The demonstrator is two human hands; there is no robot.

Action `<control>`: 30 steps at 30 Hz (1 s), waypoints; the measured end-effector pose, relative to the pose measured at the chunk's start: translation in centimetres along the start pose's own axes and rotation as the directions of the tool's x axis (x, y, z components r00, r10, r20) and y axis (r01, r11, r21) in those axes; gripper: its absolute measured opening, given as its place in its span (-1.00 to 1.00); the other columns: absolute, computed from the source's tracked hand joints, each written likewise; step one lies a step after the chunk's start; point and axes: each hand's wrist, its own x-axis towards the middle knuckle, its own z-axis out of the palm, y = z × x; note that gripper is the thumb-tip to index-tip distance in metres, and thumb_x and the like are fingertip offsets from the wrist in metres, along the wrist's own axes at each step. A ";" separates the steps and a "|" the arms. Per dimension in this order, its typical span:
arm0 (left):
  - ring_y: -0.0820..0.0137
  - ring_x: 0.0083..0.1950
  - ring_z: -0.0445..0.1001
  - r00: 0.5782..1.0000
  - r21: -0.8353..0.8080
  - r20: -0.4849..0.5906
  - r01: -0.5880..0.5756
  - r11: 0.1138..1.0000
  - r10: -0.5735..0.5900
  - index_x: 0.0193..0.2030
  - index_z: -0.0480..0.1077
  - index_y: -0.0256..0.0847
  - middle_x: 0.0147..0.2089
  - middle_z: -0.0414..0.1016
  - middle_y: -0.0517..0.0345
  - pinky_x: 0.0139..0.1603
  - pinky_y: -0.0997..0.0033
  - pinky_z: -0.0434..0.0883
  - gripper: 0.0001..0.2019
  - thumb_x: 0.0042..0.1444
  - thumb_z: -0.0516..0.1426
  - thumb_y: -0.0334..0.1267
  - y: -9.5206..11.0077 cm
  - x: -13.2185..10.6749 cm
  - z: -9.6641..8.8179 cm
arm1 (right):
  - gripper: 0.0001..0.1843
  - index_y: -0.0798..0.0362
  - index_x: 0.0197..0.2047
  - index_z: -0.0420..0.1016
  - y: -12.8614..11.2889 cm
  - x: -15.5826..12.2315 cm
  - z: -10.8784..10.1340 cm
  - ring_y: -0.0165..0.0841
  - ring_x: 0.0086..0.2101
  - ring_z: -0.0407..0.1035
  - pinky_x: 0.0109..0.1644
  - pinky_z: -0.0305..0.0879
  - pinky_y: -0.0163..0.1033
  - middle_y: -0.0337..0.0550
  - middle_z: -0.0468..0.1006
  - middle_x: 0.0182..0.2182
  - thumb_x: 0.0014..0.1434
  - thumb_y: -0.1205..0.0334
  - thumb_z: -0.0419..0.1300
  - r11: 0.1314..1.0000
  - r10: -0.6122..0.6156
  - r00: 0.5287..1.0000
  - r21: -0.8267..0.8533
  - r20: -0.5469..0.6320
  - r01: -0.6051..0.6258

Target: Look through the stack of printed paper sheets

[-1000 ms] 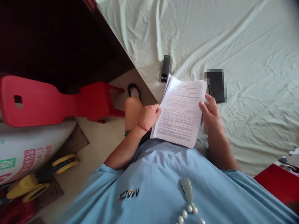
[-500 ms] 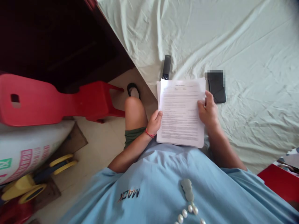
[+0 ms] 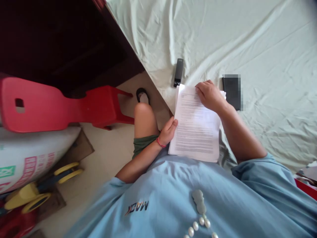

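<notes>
A stack of printed papers (image 3: 195,132) rests on my lap, its sheets slightly fanned at the top corners. My left hand (image 3: 168,131), with a red cord on the wrist, is closed on the stack's left edge, thumb on top. My right hand (image 3: 210,95) reaches over the top edge, fingers together and bent over the sheets there; the fingertips are partly hidden. Just past the top left corner lies a black stapler-like or remote-like slim object (image 3: 178,72). Beyond my right wrist sits a dark flat item (image 3: 232,92), partly blurred out.
A pale green sheet (image 3: 223,39) covers the bed-like surface in front and to the right. On the left stand a red plastic chair (image 3: 99,105), a large white printed sack (image 3: 37,155) and a yellow-wheeled toy (image 3: 34,198). A red item (image 3: 307,189) shows at the right edge.
My right hand has moved from the right edge of the papers up to their top edge. My left hand keeps its hold, and the view has shifted slightly.
</notes>
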 end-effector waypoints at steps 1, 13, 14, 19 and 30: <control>0.31 -0.18 0.46 1.000 0.031 -0.023 -0.001 1.000 0.002 -0.18 0.39 -0.16 -0.23 0.51 0.09 -0.09 0.28 0.41 -0.42 0.35 0.05 0.39 0.2 0.3 -0.2 | -0.60 -0.05 -0.16 0.48 -0.1 0.3 0.1 -0.09 -0.12 0.37 0.16 0.32 0.13 -0.03 0.52 -0.29 0.53 0.03 -0.12 1.000 -0.017 1.000 0.012 0.023 0.017; 0.10 0.10 0.59 0.999 -0.281 -0.033 -0.005 0.960 -0.005 0.04 0.47 -0.17 -0.01 0.63 -0.01 0.14 0.11 0.50 -0.43 0.27 0.21 0.34 3.5 5.2 0.3 | -0.62 -0.06 0.14 0.51 -3.6 0.0 -1.6 -0.01 0.12 0.35 0.31 0.21 0.24 0.03 0.60 -0.03 0.52 0.12 -0.09 0.987 -0.151 0.988 -0.054 -0.011 0.151; 0.09 0.14 0.58 1.000 -0.298 -0.018 -0.012 0.955 0.007 0.08 0.47 -0.17 0.02 0.64 -0.02 0.17 0.09 0.50 -0.41 0.26 0.22 0.34 3.6 5.2 0.5 | -0.62 -0.06 0.16 0.51 -3.7 -0.1 -1.5 -0.01 0.14 0.35 0.33 0.18 0.26 0.02 0.61 0.00 0.52 0.14 -0.08 0.985 -0.165 0.986 -0.057 -0.009 0.165; 0.11 0.05 0.62 1.000 -0.271 -0.005 -0.016 0.962 0.015 0.04 0.55 -0.25 -0.01 0.68 -0.03 0.12 0.12 0.51 -0.35 0.17 0.29 0.35 3.7 5.2 0.7 | -0.58 -0.02 0.23 0.50 -3.7 -0.1 -0.9 -0.01 0.20 0.35 0.35 0.17 0.27 0.05 0.61 0.08 0.51 0.16 -0.08 0.973 -0.230 0.973 -0.028 -0.001 0.230; 0.32 -0.27 0.61 0.990 -0.322 0.065 0.141 0.936 -0.127 -0.20 0.65 -0.30 -0.26 0.69 0.06 -0.18 0.32 0.49 -0.42 -0.01 0.43 0.26 4.2 6.5 0.3 | -0.57 -0.07 0.27 0.51 -3.6 -0.1 -1.0 -0.04 0.12 0.44 0.23 0.38 0.21 0.01 0.62 0.06 0.48 0.21 -0.03 0.937 -0.315 0.936 0.109 -0.157 0.333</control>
